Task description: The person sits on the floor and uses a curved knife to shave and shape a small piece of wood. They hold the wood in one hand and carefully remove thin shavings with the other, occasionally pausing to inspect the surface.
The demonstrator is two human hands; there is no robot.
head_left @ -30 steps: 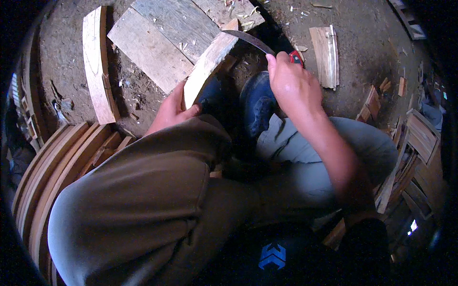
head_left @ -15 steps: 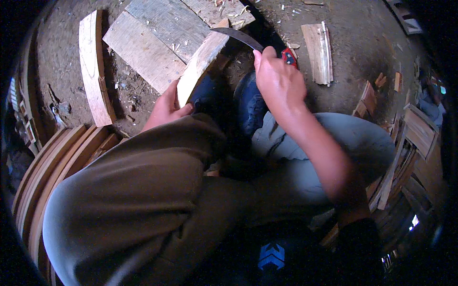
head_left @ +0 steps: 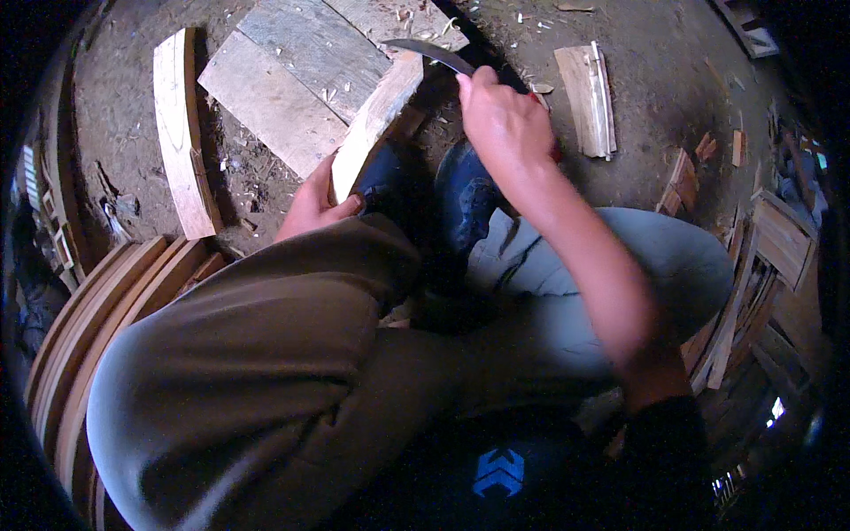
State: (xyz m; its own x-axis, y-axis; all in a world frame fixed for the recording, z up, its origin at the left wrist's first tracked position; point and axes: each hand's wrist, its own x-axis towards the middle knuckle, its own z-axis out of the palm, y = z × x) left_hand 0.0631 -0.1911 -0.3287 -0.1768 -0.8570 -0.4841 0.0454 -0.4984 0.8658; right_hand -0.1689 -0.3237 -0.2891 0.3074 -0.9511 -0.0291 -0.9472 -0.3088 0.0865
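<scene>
My left hand (head_left: 317,203) is closed around the near end of a pale, thick wood piece (head_left: 375,124). The piece slants up and away to the right, its far part over a plank board on the ground. My right hand (head_left: 508,126) is wrapped around the handle of a knife with a dark curved blade (head_left: 436,52). Only a little red of the handle shows beside the fingers. The blade points left across the far end of the wood; whether it touches there I cannot tell.
The plank board (head_left: 266,93) carries shavings. A curved wood piece (head_left: 180,133) lies to its left, and a split wood piece (head_left: 584,102) lies right of my right hand. Curved wood strips (head_left: 97,310) are stacked at left. Scrap wood (head_left: 784,239) lies at right. Dark shoes (head_left: 462,190) are between my knees.
My right hand has moved a little left and away with the knife, and less of the red handle shows. My left hand keeps its hold on the wood piece.
</scene>
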